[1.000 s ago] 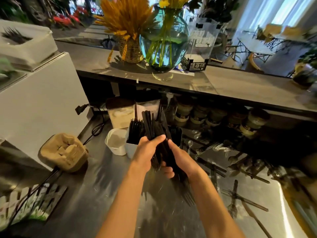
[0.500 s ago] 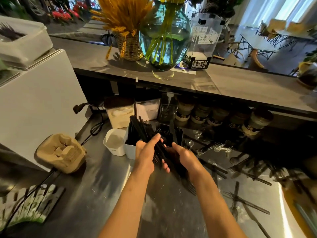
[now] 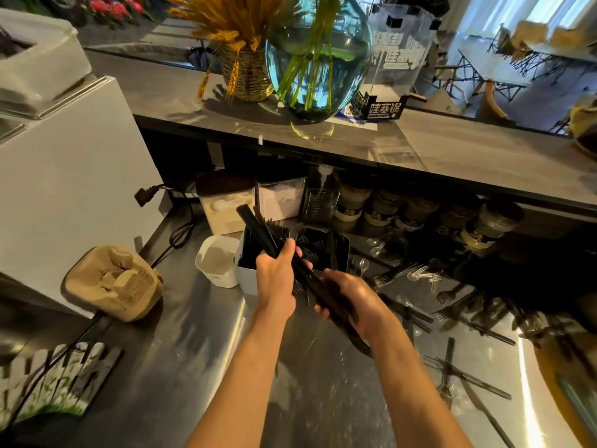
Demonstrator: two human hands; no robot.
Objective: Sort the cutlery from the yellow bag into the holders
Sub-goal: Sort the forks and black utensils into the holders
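Black cutlery bundle (image 3: 271,236) gripped by both hands' fingers (image 3: 292,250)

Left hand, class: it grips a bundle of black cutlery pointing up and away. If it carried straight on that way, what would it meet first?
Probably the white holder just beyond the left hand; the bundle already hangs over its opening. Depth is uncertain from one view.

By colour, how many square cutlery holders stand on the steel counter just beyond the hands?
White: 2, the low white square plastic holder and the taller white square plastic holder
Black: 1, the black square plastic holder
Total: 3
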